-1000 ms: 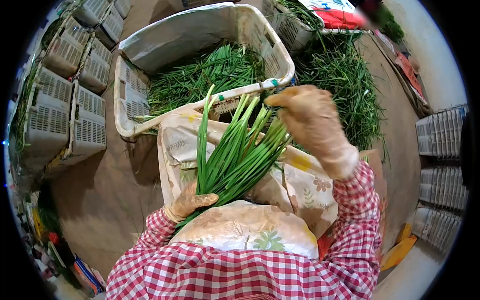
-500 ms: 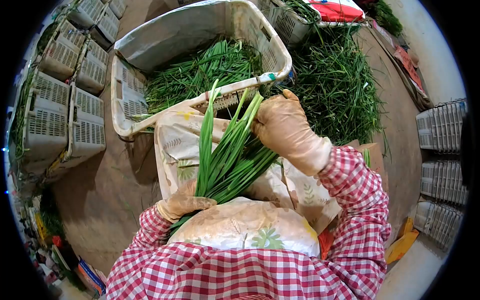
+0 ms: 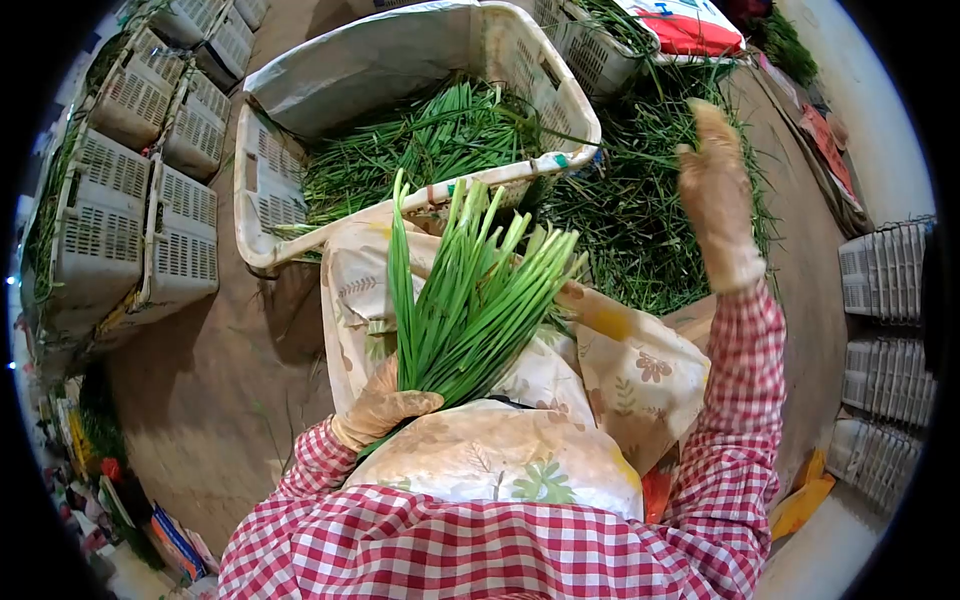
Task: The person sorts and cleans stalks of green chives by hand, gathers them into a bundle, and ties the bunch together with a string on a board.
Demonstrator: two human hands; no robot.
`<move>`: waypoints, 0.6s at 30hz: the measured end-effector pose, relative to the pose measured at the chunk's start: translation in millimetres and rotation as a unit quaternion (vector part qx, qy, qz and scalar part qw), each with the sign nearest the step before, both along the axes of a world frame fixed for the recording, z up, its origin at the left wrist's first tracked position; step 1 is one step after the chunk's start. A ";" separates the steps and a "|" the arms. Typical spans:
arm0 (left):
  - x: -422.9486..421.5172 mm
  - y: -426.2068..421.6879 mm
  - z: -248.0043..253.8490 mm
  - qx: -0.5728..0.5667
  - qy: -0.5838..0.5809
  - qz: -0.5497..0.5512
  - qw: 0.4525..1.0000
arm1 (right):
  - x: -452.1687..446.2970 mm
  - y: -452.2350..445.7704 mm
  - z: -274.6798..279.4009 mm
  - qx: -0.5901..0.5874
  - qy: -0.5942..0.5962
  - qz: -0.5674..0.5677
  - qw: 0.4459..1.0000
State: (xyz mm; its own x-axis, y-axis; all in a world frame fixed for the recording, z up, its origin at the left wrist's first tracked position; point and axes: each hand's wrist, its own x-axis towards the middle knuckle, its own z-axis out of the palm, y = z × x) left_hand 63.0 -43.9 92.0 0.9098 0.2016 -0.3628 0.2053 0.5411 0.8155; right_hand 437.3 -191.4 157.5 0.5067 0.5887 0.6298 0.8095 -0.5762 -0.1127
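Head view: I see the left hand [image 3: 385, 410] wrapped around green stalks [image 3: 465, 320], which point ahead toward the crate rim [image 3: 590, 122]; right hand [image 3: 716, 195], fingers extended, seemingly empty, above the leaf pile [image 3: 640, 235], floor [image 3: 805, 285] rightward.

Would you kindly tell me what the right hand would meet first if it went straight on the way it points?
Probably the red-and-white bag, ahead of the right hand in the picture, though depth is unclear and it might pass above.

Left hand [image 3: 375, 412] partly hidden behind stalks [image 3: 470, 320]; right hand [image 3: 718, 195] blurred; bag [image 3: 695, 38] cut off at top.
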 end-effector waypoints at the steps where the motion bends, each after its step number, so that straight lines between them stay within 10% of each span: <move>1: 3.3 1.0 1.9 -0.003 0.005 -0.003 1.000 | -23.8 12.4 5.0 0.067 0.083 0.180 0.978; 4: 4.8 1.2 4.0 -0.015 0.028 -0.012 0.999 | -90.4 32.9 -8.5 0.038 0.198 0.302 0.932; 8: 8.6 -5.8 17.1 0.037 0.004 -0.009 0.999 | -146.8 40.1 -2.9 -0.271 0.141 0.186 0.934; 18: -8.9 8.9 -8.2 -0.034 0.031 0.006 0.999 | -160.7 44.1 -34.3 -0.121 0.255 0.235 0.930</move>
